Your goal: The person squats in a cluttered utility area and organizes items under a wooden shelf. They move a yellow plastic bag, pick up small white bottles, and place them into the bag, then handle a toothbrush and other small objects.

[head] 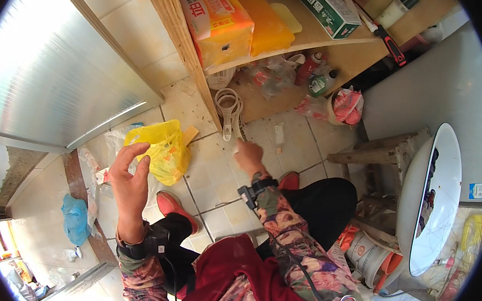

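Note:
My left hand [128, 183] is raised over the floor, thumb and fingers apart and nothing between them. A crumpled yellow plastic bag [165, 157] sits on the tiles just beyond its fingertips. My right hand [250, 156] reaches down at the foot of the shelf unit, its fingers bent and blurred. Right at those fingers lie pale ring-shaped plastic things with handles [227, 115]; whether the hand grips a handle or only comes near it cannot be told. A small clear plastic piece [278, 134] lies on the floor to the right of that hand.
The wooden shelf unit [271, 52] holds an orange tissue pack [217, 23], a green-and-white box [328, 12] and bottles. On a wooden stool [369, 155] at right leans a white enamel basin [408, 199] with cloth inside. A blue bag [76, 220] lies left, below a translucent panel [51, 61].

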